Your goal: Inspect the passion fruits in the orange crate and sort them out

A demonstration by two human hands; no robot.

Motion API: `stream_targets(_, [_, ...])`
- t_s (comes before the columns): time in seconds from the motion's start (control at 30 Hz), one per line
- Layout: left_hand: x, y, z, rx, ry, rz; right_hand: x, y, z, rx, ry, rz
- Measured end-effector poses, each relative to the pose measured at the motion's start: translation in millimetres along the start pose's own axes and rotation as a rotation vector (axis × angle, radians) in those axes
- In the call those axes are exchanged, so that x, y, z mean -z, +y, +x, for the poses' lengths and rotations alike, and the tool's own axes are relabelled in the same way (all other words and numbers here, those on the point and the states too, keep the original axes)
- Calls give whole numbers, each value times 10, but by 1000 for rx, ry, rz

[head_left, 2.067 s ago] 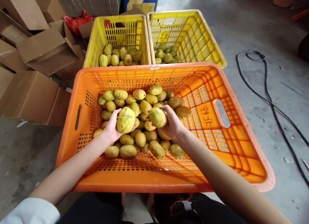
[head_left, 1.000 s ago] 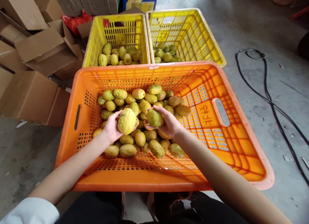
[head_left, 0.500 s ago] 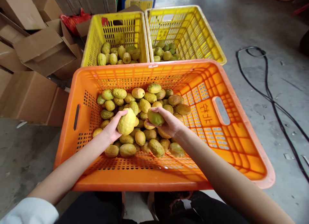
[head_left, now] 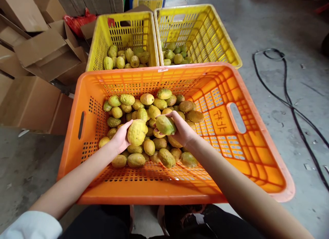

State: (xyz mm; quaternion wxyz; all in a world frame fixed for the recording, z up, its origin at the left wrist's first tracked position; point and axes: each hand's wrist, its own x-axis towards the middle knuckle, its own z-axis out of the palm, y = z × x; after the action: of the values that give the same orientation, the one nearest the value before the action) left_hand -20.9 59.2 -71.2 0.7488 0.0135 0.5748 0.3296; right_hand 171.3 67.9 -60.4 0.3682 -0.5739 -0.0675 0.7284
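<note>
Currently left hand (head_left: 120,139) clamped on yellow fruit (head_left: 136,132), right hand (head_left: 182,131) on green fruit (head_left: 165,125); hands apart, both over the pile (head_left: 167,158) in orange crate (head_left: 151,199). Rounded skin could slip if either grip loosens; a drop might bruise fruit.

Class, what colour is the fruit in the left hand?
The fruit in the left hand is yellow; the head view shows it best.

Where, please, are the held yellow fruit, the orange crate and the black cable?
Held yellow fruit (head_left: 136,132): head view, visible middle.
Orange crate (head_left: 151,199): head view, near rim.
Black cable (head_left: 291,107): head view, strand crossing.
</note>
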Motion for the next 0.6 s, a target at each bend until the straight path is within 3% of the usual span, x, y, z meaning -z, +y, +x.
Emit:
stream_targets(0.23, [16, 44, 24, 11, -39, 34, 65, 43, 50, 87, 13, -23])
stream_targets(0.43, [92, 7, 84, 0, -83, 153, 113, 38, 21, 102, -184, -90])
stream_targets(0.6, [166, -29, 106, -83, -171, 199, 120, -1, 40, 61, -42, -49])
